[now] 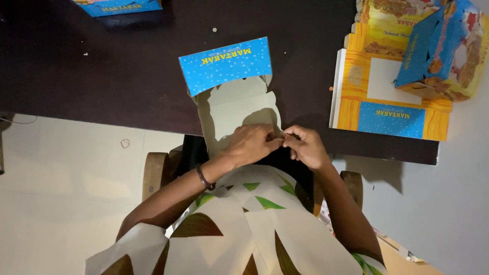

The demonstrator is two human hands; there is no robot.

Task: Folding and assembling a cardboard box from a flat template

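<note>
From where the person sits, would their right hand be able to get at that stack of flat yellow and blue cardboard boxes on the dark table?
Probably yes. The stack of flat yellow and blue cardboard boxes lies just beyond the right hand, with only bare dark table between. But that hand is busy pinching the white unfolded carton together with the left hand.

Light: dim overall | tabletop (102, 76) rendered near black | floor (66, 173) lit brighter | soft shadows cast on cardboard (234, 109) | focus: sharp, no blur seen

A small home packing spot: a dark table (102, 76) over a pale tiled floor (66, 173), a wooden chair (155, 173), and flat printed cartons (389, 109) stacked beside folded boxes (448, 51).
</note>
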